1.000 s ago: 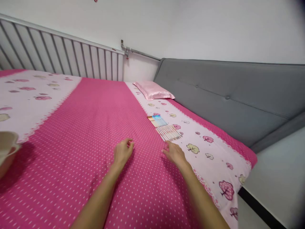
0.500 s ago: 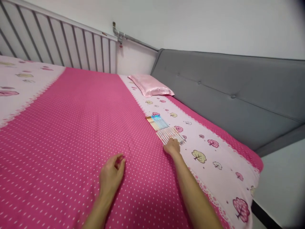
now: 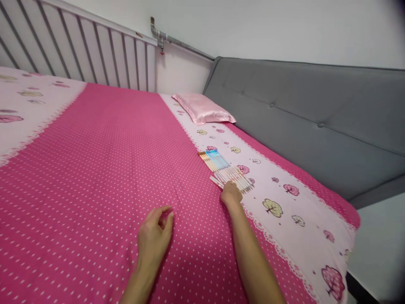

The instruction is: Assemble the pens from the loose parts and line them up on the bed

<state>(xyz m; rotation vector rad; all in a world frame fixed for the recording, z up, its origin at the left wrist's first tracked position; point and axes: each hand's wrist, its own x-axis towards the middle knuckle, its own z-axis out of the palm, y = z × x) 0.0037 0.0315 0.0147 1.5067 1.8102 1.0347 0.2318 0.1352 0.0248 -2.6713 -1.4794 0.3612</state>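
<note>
A row of slim, pale pencils (image 3: 238,177) lies side by side on the bed. My right hand (image 3: 232,194) is closed at the near left end of this row, its fingertips partly hidden. A few white pencils (image 3: 217,181) stick out from under its fingers, splayed at an angle to the others. Just beyond lies a second set of pencils (image 3: 215,160), brown and cream on one side, blue on the other. My left hand (image 3: 155,230) hovers low over the pink dotted sheet, fingers curved, thumb and forefinger apart, holding nothing.
The bed sheet (image 3: 126,160) has pink dotted bands and white bands with printed trees. A pink satin pillow (image 3: 204,109) lies against the grey padded headboard (image 3: 294,97). Behind the bed are a white slatted rail (image 3: 104,50) and a pipe with a red tap (image 3: 161,46).
A few white pencils at the left end of the near row have shifted away from it, now slanting by my right hand. The view has turned slightly; my left hand keeps its pose.
</note>
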